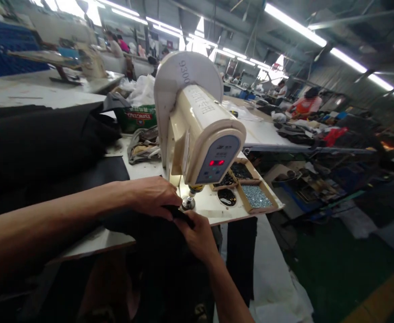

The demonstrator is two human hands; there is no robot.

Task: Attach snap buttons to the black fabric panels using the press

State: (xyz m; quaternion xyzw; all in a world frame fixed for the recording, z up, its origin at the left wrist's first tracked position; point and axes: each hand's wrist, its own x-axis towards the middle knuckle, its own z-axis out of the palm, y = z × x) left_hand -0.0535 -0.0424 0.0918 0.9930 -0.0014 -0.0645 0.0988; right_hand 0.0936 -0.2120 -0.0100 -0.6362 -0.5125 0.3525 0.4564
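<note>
A cream machine [197,125] with a red display stands on the white table [92,240]. Its metal press head [188,202] sits just above the table surface. A black fabric piece [156,235] hangs over the table's front edge below the head. My left hand [151,196] lies on the fabric with fingers curled, gripping its top edge beside the head. My right hand [197,235] pinches the same fabric edge from the near side, fingers closed.
A stack of black fabric [38,143] fills the left of the table. Cardboard trays [256,196] of small studs sit right of the machine. A green box [138,117] stands behind. People work at far tables [304,105].
</note>
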